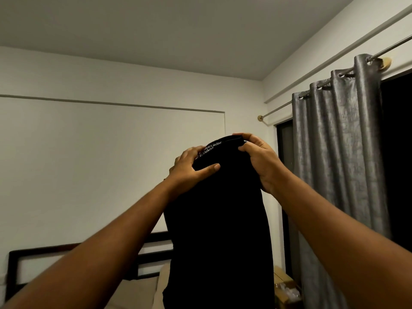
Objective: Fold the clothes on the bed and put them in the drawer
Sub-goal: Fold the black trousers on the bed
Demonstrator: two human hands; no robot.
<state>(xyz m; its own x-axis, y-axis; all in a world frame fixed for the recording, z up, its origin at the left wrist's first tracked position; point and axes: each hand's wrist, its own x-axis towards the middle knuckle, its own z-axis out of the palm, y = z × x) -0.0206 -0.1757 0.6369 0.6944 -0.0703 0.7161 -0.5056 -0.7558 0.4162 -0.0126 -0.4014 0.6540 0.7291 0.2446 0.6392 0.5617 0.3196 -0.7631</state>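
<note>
plain white walls and a smooth ceiling fill the upper and left parts of the frame, with a thin raised line running across the wall at centre left. at right, a grey curtain with a faint sheen hangs in deep vertical pleats from a metal rod, beside a dark window.

a black garment is held up in the air at centre frame, in front of the wall. its cloth is matte and dense, nearly without visible folds. its long axis runs straight up and down: the rounded top edge, with a strip of white printed lettering, points at the ceiling, and the body hangs down past the lower edge of the frame. its sides fall nearly parallel, widening a little downward.

the left hand grips the upper left corner, thumb laid flat across the front, fingers behind the cloth. the right hand clamps the upper right corner, fingers curled over the top edge. both forearms reach up from the lower corners.

open air surrounds the garment on its left and above; the curtain stands near on its right. at lower left sit a dark bed headboard and pale bedding; a cardboard box shows at lower right.
</note>
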